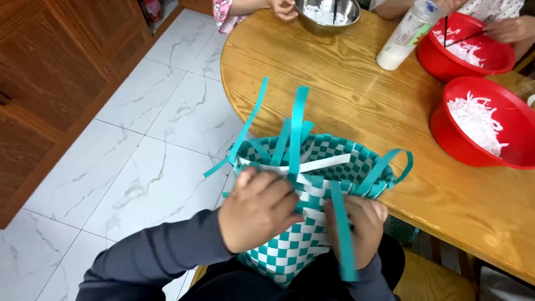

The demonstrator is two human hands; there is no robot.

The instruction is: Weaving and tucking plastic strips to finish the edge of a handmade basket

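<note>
A half-woven basket [329, 159] of teal and white plastic strips rests on my lap against the table edge, its checkered side toward me. Loose teal strips [297, 122] stick up from its rim. My left hand [257, 209] grips the near rim and pinches the strips there. My right hand [362, 228] holds the basket's right side, with one teal strip [343, 234] lying down across its fingers.
The round wooden table [345, 95] holds two red bowls [482, 120] of white shreds, a steel bowl [327, 12] and a white bottle [404, 36]. Other people's hands [504, 28] work at the far bowls. White marble floor [139, 167] and wooden cabinets lie to the left.
</note>
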